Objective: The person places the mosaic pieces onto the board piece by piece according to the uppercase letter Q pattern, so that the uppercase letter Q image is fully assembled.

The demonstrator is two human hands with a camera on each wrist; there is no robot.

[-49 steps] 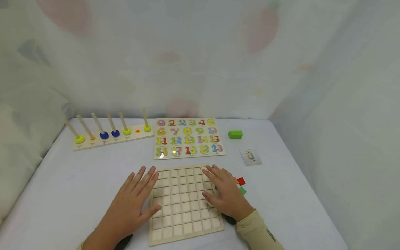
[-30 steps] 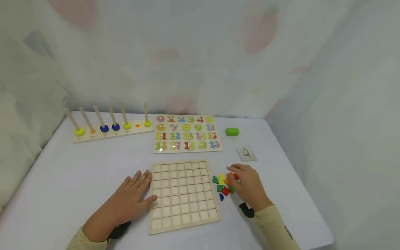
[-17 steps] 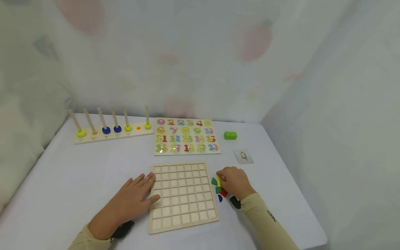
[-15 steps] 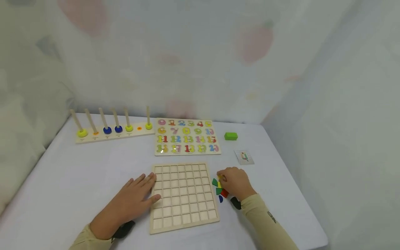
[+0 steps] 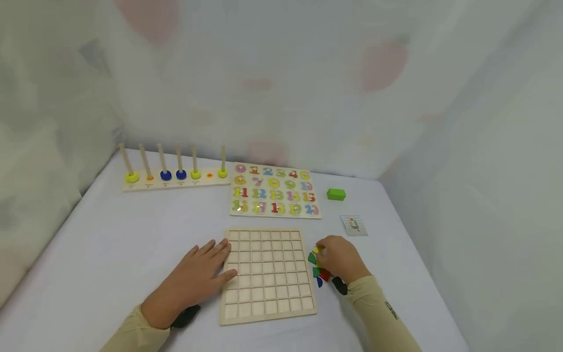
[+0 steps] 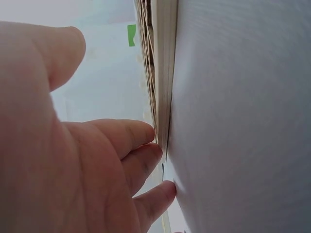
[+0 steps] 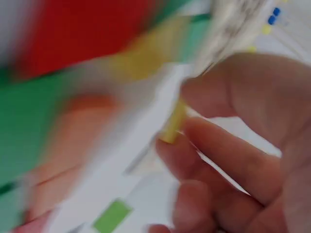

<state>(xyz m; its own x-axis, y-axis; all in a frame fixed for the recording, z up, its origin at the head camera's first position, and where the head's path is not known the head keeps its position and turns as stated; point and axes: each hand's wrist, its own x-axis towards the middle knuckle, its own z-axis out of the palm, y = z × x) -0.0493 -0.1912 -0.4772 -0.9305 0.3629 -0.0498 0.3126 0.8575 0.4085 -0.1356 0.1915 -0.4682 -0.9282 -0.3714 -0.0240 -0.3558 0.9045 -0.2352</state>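
Note:
A wooden grid board (image 5: 257,280) lies flat in the middle of the head view, its squares bare. My left hand (image 5: 198,274) spreads its fingers along the board's left edge, and fingertips touch that side in the left wrist view. Right of the board, my right hand (image 5: 340,256) pinches a small yellow piece (image 7: 175,121) between thumb and fingers. Around it lie a green piece (image 5: 312,258), a red piece (image 5: 324,275) and a blue half-round piece (image 5: 319,282). In the right wrist view an orange piece (image 7: 77,141) shows, blurred; the hand hides others from above.
Behind the board lies a number puzzle (image 5: 276,189), with a peg counting board (image 5: 176,183) to its left. A green block (image 5: 336,194) and a small pattern card (image 5: 354,225) lie at the right. Fabric walls (image 5: 264,98) enclose the table's back and sides.
My right hand has gone from above the board to the loose pieces and now pinches a yellow one. The left hand has settled at the board's left edge. The head view has shifted slightly.

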